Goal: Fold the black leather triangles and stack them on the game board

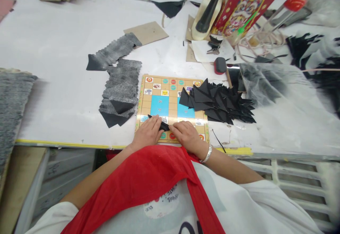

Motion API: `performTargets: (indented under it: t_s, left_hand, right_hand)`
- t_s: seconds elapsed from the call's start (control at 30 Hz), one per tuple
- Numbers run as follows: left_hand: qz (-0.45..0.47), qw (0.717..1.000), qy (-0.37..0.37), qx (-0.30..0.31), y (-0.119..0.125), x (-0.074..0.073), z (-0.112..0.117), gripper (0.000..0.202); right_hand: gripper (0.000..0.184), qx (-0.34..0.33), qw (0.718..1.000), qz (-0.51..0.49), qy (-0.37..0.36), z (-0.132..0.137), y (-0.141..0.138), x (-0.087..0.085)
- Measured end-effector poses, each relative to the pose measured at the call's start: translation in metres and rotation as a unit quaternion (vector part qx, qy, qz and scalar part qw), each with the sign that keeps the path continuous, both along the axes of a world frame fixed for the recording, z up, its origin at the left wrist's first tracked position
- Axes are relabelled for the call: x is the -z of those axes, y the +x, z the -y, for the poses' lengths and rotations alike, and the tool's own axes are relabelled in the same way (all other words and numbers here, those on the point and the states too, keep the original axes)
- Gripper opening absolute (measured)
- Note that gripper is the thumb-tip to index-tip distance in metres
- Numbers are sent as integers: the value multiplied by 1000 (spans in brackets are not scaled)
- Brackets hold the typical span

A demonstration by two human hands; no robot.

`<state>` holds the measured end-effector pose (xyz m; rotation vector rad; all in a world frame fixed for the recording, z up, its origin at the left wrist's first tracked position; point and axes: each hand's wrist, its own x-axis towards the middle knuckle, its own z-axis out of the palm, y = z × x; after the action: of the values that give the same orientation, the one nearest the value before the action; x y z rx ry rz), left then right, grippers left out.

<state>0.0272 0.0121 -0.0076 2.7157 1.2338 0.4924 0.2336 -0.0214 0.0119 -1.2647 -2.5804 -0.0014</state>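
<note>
1. Together, both hands hold a narrow black piece (164, 126) low on the board: the left hand (148, 131) lays its fingers over the far-left part, and the right hand (187, 135) appears to pinch the opposite end between thumb and forefinger.
2. This piece lies between the hands, its long axis slanting from far left to near right. Most of it sits on the left hand's side; the right hand meets only the tip. It looks leather-like, slightly glossy, perhaps folded; the fingers hide too much to tell.
3. Beneath is a flat animal-chess board (173, 106), tan squares with two blue rectangles and small printed animals.
4. Just beyond the right hand, overlapping the board's right side, spreads a heap of black triangles (220, 101), thin, matte and sharp-cornered.
5. Left of the board, mottled grey pieces (120, 81) overlap like shingles, their backing fuzzy-looking, with smooth black showing at the near end.
6. Farther out on the white counter (66, 103) are a plain tan cardboard sheet (152, 34), a crinkled clear plastic bag (287, 89) and a glossy red printed box or bag (247, 4).
</note>
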Motion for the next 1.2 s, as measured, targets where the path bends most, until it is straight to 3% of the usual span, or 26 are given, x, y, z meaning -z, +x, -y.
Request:
performTargets:
  t_s: [0.5,0.83,0.93,1.1,1.2]
  left_hand:
    - [-50,998,28,27,1,7,9,50]
    - [-49,998,-19,31,2,5,12,49]
    - [-43,999,-23,16,4,5,13,43]
    - [-32,999,-14,2,7,5,15,37]
    - [-32,999,-4,4,8,4,17,37]
  right_hand:
    - [24,-58,998,31,0,-3,2,-4]
    - [23,-54,998,8,-7,5,10,0]
    - [21,-32,999,-29,-20,11,12,4]
    - [22,99,983,-146,-43,21,4,5]
    - [25,123,981,-141,-54,23,-2,3]
